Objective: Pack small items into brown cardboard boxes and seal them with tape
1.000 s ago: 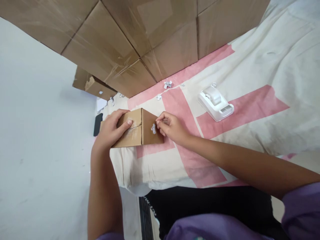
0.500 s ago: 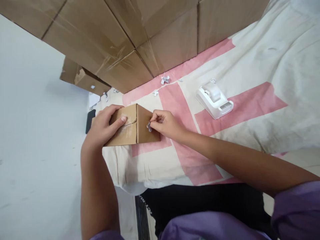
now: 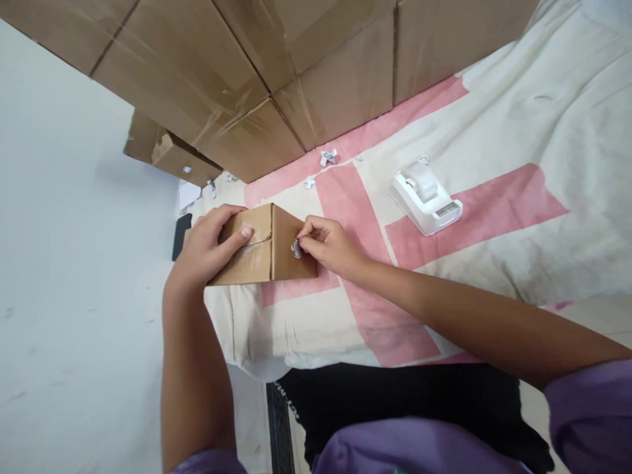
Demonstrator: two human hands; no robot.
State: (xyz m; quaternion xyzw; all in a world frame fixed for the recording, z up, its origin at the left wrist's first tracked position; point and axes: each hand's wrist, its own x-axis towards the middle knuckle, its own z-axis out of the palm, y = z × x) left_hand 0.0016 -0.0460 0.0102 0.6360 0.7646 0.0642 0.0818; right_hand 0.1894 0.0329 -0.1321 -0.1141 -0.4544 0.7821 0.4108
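Observation:
A small brown cardboard box (image 3: 257, 260) rests on the pink and white cloth, with a torn seam along its top face. My left hand (image 3: 210, 243) grips its left end, thumb on the top face and fingers over the far edge. At the box's right side, my right hand (image 3: 328, 243) pinches a small crumpled greyish scrap (image 3: 296, 248) between thumb and fingertips, against or very near the cardboard.
Large taped cartons (image 3: 336, 92) stand along the back. A white tape dispenser (image 3: 425, 197) sits on the cloth (image 3: 474, 263) to the right. Paper scraps (image 3: 328, 156) lie behind the box. An open carton (image 3: 182, 158) and a dark object (image 3: 182, 236) are at the left.
The view has shifted slightly. Both hands keep their places on and beside the box, and the scrap at my right fingertips shows slightly more.

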